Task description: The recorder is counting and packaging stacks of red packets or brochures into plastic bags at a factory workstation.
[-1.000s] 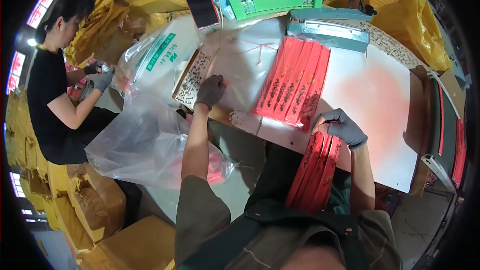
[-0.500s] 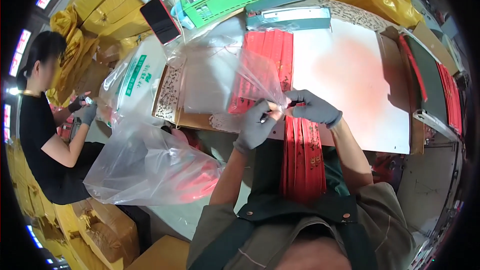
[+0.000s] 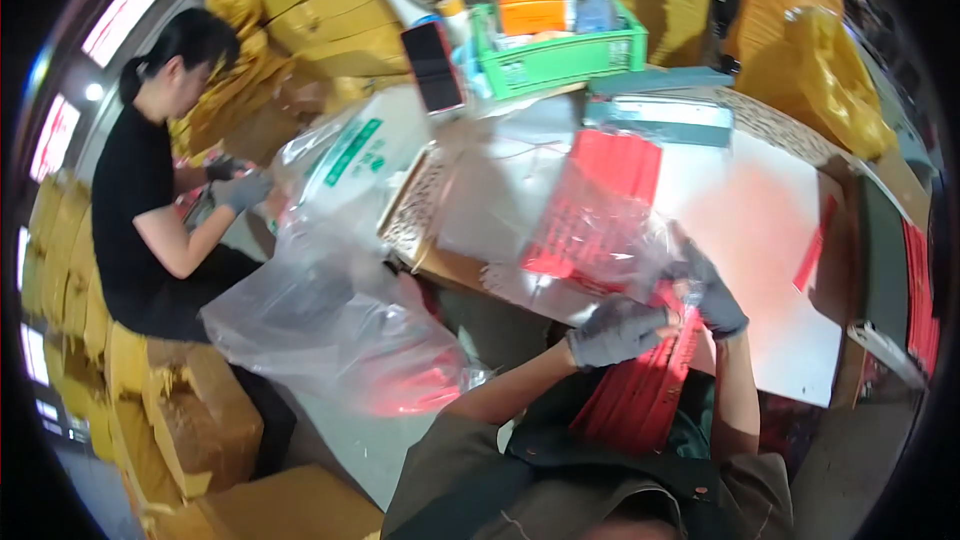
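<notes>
My left hand [image 3: 612, 332], in a grey glove with bare fingertips, is closed at the gathered mouth of a clear plastic bag [image 3: 600, 245]. From the other side, my right hand [image 3: 712, 292], gloved the same, grips this bag mouth; motion blurs its fingers. A bundle of long red printed strips [image 3: 635, 400] slants up from my lap, its far end between both hands against the bag mouth. Whether that end sits inside the bag I cannot tell. Beneath the clear film, more red strips [image 3: 618, 165] lie side by side on the white tabletop [image 3: 740, 210].
A teal sealer-like device [image 3: 660, 118] stands at the table's back, near a green crate [image 3: 565, 62] and a phone [image 3: 433, 65]. A large clear bag [image 3: 330, 310] hangs at the left. A co-worker [image 3: 150, 200] sits beyond it. One red strip [image 3: 815, 245] lies at right.
My head view has swung, so the scene sits further right and lower. Both hands have come down to the strips' far end with the bag mouth, and my right hand has turned more upright.
</notes>
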The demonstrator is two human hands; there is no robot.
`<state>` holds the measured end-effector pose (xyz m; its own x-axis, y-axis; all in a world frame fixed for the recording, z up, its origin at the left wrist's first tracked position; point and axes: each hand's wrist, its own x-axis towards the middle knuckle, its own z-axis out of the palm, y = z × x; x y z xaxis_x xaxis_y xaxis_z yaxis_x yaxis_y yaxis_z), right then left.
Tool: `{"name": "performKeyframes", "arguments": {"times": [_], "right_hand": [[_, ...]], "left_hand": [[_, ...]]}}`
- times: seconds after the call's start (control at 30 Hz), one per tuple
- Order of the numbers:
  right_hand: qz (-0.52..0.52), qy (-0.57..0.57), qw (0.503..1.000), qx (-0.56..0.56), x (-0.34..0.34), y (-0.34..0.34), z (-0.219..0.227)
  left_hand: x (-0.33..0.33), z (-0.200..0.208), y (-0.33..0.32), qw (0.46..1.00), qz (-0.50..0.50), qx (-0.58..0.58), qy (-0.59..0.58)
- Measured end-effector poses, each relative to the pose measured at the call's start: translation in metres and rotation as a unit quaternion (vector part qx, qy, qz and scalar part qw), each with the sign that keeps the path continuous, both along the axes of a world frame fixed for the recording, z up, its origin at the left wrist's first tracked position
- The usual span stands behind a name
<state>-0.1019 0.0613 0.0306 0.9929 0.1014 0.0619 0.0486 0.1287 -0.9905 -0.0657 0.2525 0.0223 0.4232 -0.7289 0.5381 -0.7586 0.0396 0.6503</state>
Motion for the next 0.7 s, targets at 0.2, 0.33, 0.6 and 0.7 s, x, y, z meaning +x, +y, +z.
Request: {"name": "performKeyframes", "arguments": {"times": [0.2,0.33,0.6,0.7], "right_hand": [[-0.123,0.121,0.952,0.254,-0.039,0.002,-0.102],[-0.052,0.123,0.991,-0.004,-0.145,-0.005,-0.214],[-0.011,0.331,0.937,-0.116,-0.167,0.037,-0.018],[-0.048,0.136,0.947,-0.287,-0.152,-0.011,0.022]], "left_hand": [[0.017,-0.01,0.021,0.999,0.036,0.001,0.0],[-0.015,-0.008,0.06,0.923,-0.148,0.348,-0.066],[-0.038,-0.014,0.071,0.867,-0.274,0.171,0.379],[0.013,0.073,0.055,0.894,-0.253,0.134,0.345]]}}
